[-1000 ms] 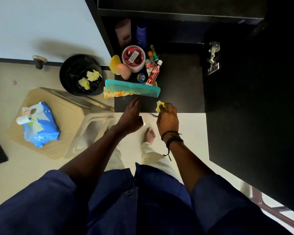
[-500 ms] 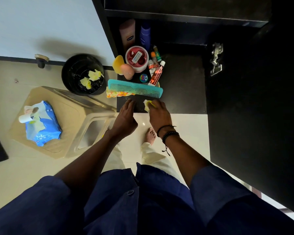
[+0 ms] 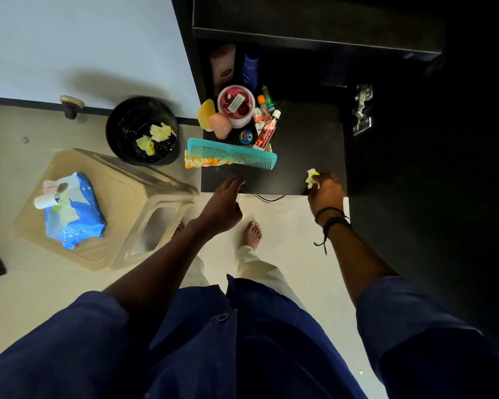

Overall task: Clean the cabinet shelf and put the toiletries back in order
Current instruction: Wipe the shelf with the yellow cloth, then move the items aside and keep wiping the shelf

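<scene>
Pinched in the right hand (image 3: 326, 194), a crumpled yellow wipe (image 3: 311, 177); left hand (image 3: 224, 204) loose.

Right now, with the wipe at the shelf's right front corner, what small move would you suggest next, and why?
Probably sweep the right hand and its yellow wipe back left along the shelf front, since pale specks lie below the teal comb, beside the left hand.

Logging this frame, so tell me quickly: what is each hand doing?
Left hand: open, empty, fingertips at the shelf's front edge.
Right hand: closed on a yellow wipe.
</scene>
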The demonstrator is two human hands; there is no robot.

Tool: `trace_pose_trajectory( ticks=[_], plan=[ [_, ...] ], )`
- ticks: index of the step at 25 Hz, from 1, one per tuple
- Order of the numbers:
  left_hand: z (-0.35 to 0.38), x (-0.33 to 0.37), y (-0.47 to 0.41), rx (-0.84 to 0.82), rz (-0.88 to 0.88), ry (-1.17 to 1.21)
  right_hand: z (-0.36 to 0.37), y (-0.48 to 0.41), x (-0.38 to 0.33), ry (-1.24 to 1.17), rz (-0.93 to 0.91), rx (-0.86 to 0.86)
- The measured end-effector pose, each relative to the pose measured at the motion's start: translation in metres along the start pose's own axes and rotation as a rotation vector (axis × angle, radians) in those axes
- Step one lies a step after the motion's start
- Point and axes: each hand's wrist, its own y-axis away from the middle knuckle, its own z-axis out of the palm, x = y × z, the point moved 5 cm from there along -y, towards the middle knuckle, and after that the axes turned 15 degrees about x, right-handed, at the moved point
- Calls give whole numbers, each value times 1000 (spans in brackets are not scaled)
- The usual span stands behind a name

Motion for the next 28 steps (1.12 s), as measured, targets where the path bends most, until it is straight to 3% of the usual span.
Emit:
trace_pose_trajectory(
  ticks=[4, 9, 12, 17, 20, 25, 28],
  plan=[
    [-18, -5, 3, 0, -19, 18, 10, 25, -42, -301, -26, -7],
    [-59, -37, 13, 92, -112, 35, 33, 48, -99, -613, 264, -167],
    [-86, -42, 17, 148, -97, 78, 18, 47, -140, -781, 331, -152],
    [-133, -8, -6, 288, 40, 204, -79, 32, -206, -983, 148, 127],
    [-159, 23, -23, 336, 85, 285, -141, 28, -228, -1006, -53, 353],
    [-166, 44, -44, 343, 184, 342, -184, -6, -238, -644, -456, 733],
    [-153, 40, -54, 311, 171, 302, -171, -36, -238, -441, -509, 665]
  ],
)
